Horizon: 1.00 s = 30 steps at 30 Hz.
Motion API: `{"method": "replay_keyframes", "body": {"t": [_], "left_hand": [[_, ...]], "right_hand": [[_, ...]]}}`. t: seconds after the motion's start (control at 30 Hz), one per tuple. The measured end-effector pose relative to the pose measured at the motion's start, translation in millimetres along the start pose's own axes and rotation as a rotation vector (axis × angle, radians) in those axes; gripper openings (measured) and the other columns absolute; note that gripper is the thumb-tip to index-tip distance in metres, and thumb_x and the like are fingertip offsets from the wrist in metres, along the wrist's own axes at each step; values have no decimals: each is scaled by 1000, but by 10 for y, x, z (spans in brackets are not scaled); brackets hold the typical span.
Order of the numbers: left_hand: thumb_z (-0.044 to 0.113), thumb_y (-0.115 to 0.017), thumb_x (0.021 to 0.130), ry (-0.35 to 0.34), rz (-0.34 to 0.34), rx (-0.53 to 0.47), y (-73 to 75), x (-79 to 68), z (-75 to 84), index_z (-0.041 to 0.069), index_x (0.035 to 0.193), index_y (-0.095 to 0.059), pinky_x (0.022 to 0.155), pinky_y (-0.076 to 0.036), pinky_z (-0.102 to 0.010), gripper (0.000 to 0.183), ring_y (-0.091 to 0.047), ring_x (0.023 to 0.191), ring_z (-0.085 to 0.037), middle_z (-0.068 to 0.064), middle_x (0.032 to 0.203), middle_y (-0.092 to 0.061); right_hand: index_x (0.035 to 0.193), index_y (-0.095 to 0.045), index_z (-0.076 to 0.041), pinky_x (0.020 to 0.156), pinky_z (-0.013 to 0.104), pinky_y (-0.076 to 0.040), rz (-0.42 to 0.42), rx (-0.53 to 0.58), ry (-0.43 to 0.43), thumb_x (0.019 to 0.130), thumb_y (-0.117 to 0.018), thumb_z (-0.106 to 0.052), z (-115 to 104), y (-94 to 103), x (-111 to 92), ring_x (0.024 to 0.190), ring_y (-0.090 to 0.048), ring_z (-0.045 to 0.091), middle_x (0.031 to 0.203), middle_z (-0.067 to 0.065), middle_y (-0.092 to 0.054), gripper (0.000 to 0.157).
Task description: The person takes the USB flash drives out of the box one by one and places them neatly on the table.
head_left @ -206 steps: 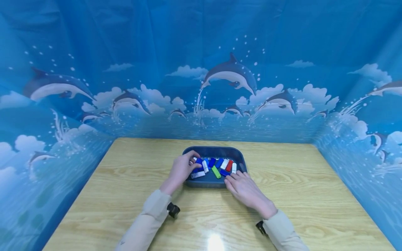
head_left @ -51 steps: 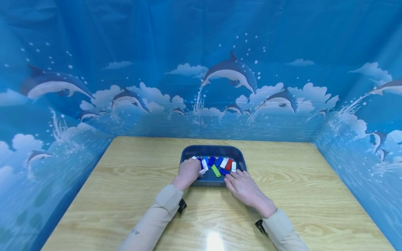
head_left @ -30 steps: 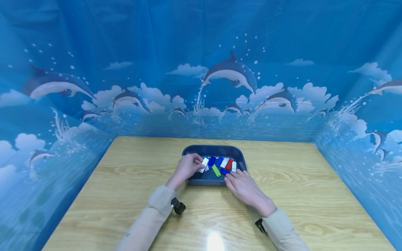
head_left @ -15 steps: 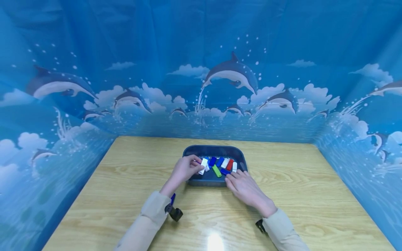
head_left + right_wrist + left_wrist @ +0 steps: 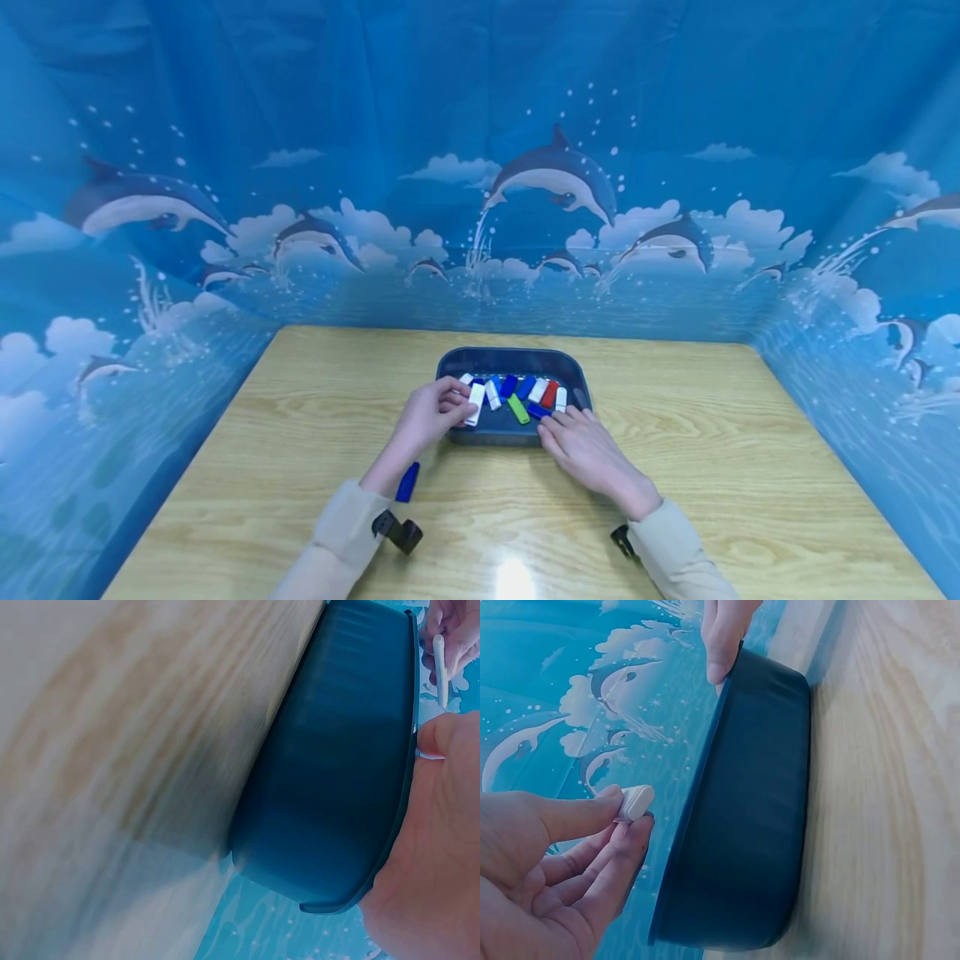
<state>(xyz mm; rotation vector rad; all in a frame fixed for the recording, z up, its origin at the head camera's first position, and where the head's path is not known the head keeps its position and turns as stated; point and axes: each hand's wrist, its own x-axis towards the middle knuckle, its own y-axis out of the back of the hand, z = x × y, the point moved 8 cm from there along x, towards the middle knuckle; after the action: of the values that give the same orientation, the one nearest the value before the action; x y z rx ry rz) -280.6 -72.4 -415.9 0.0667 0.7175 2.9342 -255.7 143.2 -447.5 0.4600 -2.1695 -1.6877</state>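
My left hand (image 5: 423,417) pinches a white USB stick (image 5: 476,404) between thumb and fingertips, over the left side of a dark blue plastic bin (image 5: 495,438). In the left wrist view the white USB stick (image 5: 636,802) shows end-on, its rounded end out past the thumb. My right hand (image 5: 588,450) holds the bin's front right rim, fingers hooked over it. Inside the bin lie several USB sticks: a lime green one (image 5: 518,408), a red one (image 5: 549,393), and blue and white ones. The right fingertips partly cover a blue USB stick (image 5: 537,411).
A blue USB stick (image 5: 407,482) lies on the wooden table (image 5: 675,425), beside my left wrist and in front of the bin's left end. Blue dolphin-print cloth (image 5: 480,292) hangs behind the table and along both sides.
My left hand has reached down into the bin, picked up the white USB stick and drawn it left and nearer. The blue USB stick on the table has come into view. My right hand stays put.
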Motion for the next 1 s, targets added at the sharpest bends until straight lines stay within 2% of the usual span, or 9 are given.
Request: {"method": "replay_keyframes", "body": {"t": [0.1,0.27,0.47,0.57,0.73,0.9,1.0], "left_hand": [[11,-74,92,13,14,-21,35,-59,-35,3,110,-66,75,-60,-36,21,-69,79,-15,-6,94,-71],[10,-75,91,36,48,-37,113,-156,-138,3,110,-66,73,-59,-32,22,-66,79,-13,-4,93,-70],[6,-74,91,8,81,-41,227,-268,-253,2,110,-65,70,-58,-29,21,-66,78,-13,-4,91,-70],[5,-74,91,-1,85,-50,258,-313,-298,0,111,-65,68,-58,-27,22,-66,78,-14,-5,91,-70],[2,-72,91,4,68,-79,255,-373,-382,-1,118,-62,70,-61,-32,29,-69,79,-18,-9,91,-70],[1,-73,90,-16,70,-26,258,-421,-429,5,128,-61,68,-61,-33,40,-71,79,-21,-9,92,-72],[0,-73,89,-32,78,1,271,-447,-446,9,128,-63,67,-60,-32,41,-71,79,-22,-9,92,-72]], "right_hand": [[137,-61,0,116,63,-27,1,2,2,110,-41,-30,-1,2,-3,139,-44,46,140,20,-59,45],[136,-61,-1,115,62,-29,4,-6,8,110,-41,-30,-6,0,-1,138,-45,45,139,20,-60,45],[136,-61,-1,115,61,-29,0,-10,10,110,-40,-31,-11,-5,6,138,-45,44,139,20,-60,45],[136,-61,-1,116,62,-28,-3,-6,5,110,-41,-30,-6,-6,1,138,-44,45,140,20,-59,45],[137,-61,-2,116,62,-28,6,-3,8,109,-42,-30,-5,7,-5,138,-45,45,140,19,-60,44],[136,-62,-3,115,62,-29,5,-1,12,109,-42,-31,-7,9,-13,138,-46,44,139,19,-60,44],[137,-62,-3,116,61,-29,2,1,10,109,-41,-31,-2,4,-13,138,-46,44,140,19,-60,44]]}}
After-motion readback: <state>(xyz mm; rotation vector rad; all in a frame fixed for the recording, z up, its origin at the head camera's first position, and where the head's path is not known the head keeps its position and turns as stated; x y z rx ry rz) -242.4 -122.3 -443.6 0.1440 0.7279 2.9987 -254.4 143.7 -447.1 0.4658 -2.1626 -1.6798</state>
